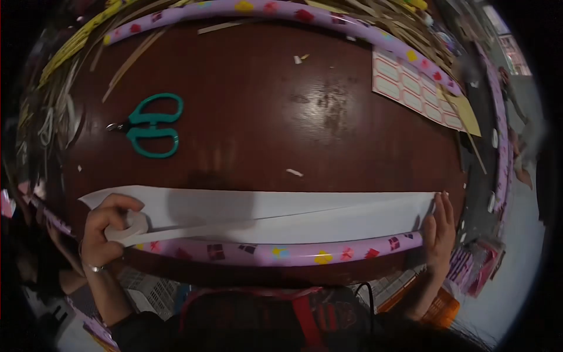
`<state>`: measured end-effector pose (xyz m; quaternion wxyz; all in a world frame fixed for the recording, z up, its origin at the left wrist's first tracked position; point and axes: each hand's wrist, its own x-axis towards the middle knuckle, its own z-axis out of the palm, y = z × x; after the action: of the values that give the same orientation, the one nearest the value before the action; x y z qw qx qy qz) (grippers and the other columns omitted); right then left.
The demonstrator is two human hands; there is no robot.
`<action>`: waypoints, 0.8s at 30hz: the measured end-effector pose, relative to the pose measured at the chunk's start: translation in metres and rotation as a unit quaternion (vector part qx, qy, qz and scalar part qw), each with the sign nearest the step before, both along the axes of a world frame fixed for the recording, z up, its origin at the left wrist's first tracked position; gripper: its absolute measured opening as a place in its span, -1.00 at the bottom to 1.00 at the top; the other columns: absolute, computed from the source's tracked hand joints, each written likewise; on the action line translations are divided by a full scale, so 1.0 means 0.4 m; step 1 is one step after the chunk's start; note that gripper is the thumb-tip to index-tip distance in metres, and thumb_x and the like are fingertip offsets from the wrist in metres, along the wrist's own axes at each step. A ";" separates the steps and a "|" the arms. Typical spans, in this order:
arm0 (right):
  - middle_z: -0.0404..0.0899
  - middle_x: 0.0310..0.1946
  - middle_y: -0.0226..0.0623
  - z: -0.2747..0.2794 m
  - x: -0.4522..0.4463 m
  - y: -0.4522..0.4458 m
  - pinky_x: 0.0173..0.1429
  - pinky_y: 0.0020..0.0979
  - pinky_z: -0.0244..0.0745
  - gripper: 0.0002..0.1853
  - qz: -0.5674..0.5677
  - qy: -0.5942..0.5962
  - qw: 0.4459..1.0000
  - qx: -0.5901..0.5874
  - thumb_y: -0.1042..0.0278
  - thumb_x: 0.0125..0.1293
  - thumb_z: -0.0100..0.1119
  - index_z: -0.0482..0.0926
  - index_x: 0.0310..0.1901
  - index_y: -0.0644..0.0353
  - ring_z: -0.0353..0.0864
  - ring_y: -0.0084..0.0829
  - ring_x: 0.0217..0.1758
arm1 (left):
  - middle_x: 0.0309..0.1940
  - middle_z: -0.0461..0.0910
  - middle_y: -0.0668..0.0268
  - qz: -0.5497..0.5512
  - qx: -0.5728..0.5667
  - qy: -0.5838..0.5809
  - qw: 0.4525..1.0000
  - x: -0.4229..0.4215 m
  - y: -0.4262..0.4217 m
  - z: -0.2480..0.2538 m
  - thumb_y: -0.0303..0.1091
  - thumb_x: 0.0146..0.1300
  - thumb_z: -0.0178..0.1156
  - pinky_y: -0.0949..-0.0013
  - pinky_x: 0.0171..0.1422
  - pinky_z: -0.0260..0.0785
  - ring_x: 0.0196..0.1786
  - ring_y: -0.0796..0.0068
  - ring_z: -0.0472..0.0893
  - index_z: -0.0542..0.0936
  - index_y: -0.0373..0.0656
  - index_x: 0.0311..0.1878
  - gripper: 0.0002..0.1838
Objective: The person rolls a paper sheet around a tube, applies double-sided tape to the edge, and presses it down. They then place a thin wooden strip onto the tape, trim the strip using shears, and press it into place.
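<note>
My left hand (105, 232) is closed around a roll of white tape (138, 224), thumb below and fingers over it. A narrow strip of tape (258, 222) runs from the roll to the right, across a long white sheet (340, 202). Along the sheet's near side lies a purple patterned tube or rolled wrap (287, 255) with colourful prints. At the sheet's right end, my right hand (438, 229) rests with its fingers stretched out, fingertips at the far corner. Whether it pins the tape's end there cannot be made out.
Teal-handled scissors (153, 126) lie on the dark red table (234, 117). Another purple patterned tube (275, 9) curves along the far edge, near brown strips (399, 17) and a label sheet (410, 91). An orange basket (443, 308) stands below right. Another person's arm (64, 252) shows at left.
</note>
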<state>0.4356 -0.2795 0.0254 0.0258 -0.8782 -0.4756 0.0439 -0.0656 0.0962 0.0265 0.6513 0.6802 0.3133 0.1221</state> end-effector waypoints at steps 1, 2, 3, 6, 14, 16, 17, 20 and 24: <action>0.30 0.42 0.08 0.007 -0.010 0.016 0.47 -0.12 0.22 -0.48 -0.018 0.024 1.000 0.002 0.16 0.49 -0.08 0.41 0.37 0.27 0.32 0.05 0.46 | 0.09 0.53 -0.06 0.036 -0.033 -0.016 0.999 0.006 -0.013 0.001 -0.35 -0.23 0.26 0.35 0.11 0.34 -0.01 0.27 0.54 0.47 -0.19 -0.42 -0.75; 0.29 0.43 0.09 0.019 -0.016 0.028 0.47 -0.12 0.21 -0.47 -0.038 0.043 0.998 0.001 0.15 0.50 -0.11 0.40 0.37 0.29 0.30 0.05 0.47 | 0.10 0.53 -0.05 0.036 -0.037 -0.006 0.999 0.003 -0.013 0.005 -0.34 -0.23 0.26 0.36 0.12 0.34 0.00 0.28 0.55 0.47 -0.19 -0.42 -0.74; 0.28 0.43 0.10 0.016 -0.014 0.025 0.48 -0.12 0.19 -0.45 -0.035 0.028 0.999 -0.015 0.12 0.52 -0.15 0.38 0.38 0.30 0.29 0.06 0.48 | 0.11 0.53 -0.03 0.031 -0.043 -0.001 0.999 0.001 -0.009 0.003 -0.33 -0.22 0.27 0.37 0.13 0.34 0.01 0.29 0.55 0.46 -0.19 -0.42 -0.74; 0.26 0.44 0.11 0.007 -0.007 0.012 0.48 -0.12 0.18 -0.44 -0.014 0.039 0.999 0.007 0.12 0.51 -0.14 0.35 0.40 0.30 0.28 0.07 0.48 | 0.15 0.51 -0.04 0.001 0.002 0.017 1.000 -0.017 0.004 -0.002 -0.28 -0.20 0.29 0.36 0.16 0.30 0.03 0.31 0.53 0.47 -0.18 -0.43 -0.72; 0.21 0.48 0.03 0.018 -0.019 0.009 0.47 0.19 0.08 -0.30 -0.069 0.045 0.996 -0.016 0.01 0.42 0.03 0.24 0.46 0.26 0.23 0.05 0.51 | 0.25 0.43 -0.06 0.019 0.022 0.042 0.999 -0.068 0.020 -0.032 0.15 0.03 0.34 0.18 0.33 0.15 0.20 0.19 0.43 0.33 -0.13 -0.46 -0.45; 0.18 0.49 0.03 0.027 -0.027 0.016 0.45 0.25 0.09 -0.29 -0.066 0.048 0.997 -0.013 -0.03 0.42 0.04 0.23 0.47 0.25 0.23 0.06 0.51 | 0.25 0.43 -0.05 0.019 0.013 0.053 0.998 -0.095 0.028 -0.044 0.14 0.05 0.34 0.17 0.34 0.16 0.20 0.20 0.43 0.33 -0.13 -0.45 -0.46; 0.18 0.49 0.04 0.025 -0.026 0.014 0.44 0.27 0.10 -0.28 -0.061 0.044 0.997 -0.015 -0.04 0.42 0.04 0.22 0.47 0.25 0.24 0.07 0.50 | 0.26 0.43 -0.04 0.037 0.010 0.085 0.996 -0.115 0.032 -0.045 0.13 0.08 0.33 0.17 0.34 0.17 0.20 0.21 0.43 0.34 -0.13 -0.45 -0.47; 0.19 0.48 0.04 0.020 -0.025 0.014 0.40 0.31 0.15 -0.28 -0.059 0.039 0.997 -0.012 -0.07 0.42 0.04 0.25 0.44 0.26 0.24 0.09 0.50 | 0.27 0.43 0.00 0.097 0.006 0.190 0.977 -0.130 0.050 -0.073 0.11 0.17 0.31 0.15 0.35 0.21 0.20 0.24 0.44 0.34 -0.11 -0.43 -0.50; 0.20 0.47 0.03 0.026 -0.032 0.024 0.39 0.33 0.15 -0.31 -0.063 0.040 0.997 -0.017 -0.09 0.43 0.03 0.31 0.40 0.27 0.20 0.06 0.52 | 0.26 0.44 0.01 0.079 0.022 0.168 0.982 -0.076 0.089 -0.134 0.09 0.17 0.30 0.15 0.35 0.21 0.19 0.25 0.45 0.34 -0.12 -0.43 -0.51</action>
<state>0.4227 -0.2699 0.0359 0.0327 -0.9043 -0.4168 0.0859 -0.0961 0.1318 -0.0270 0.5628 0.6783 0.4681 0.0639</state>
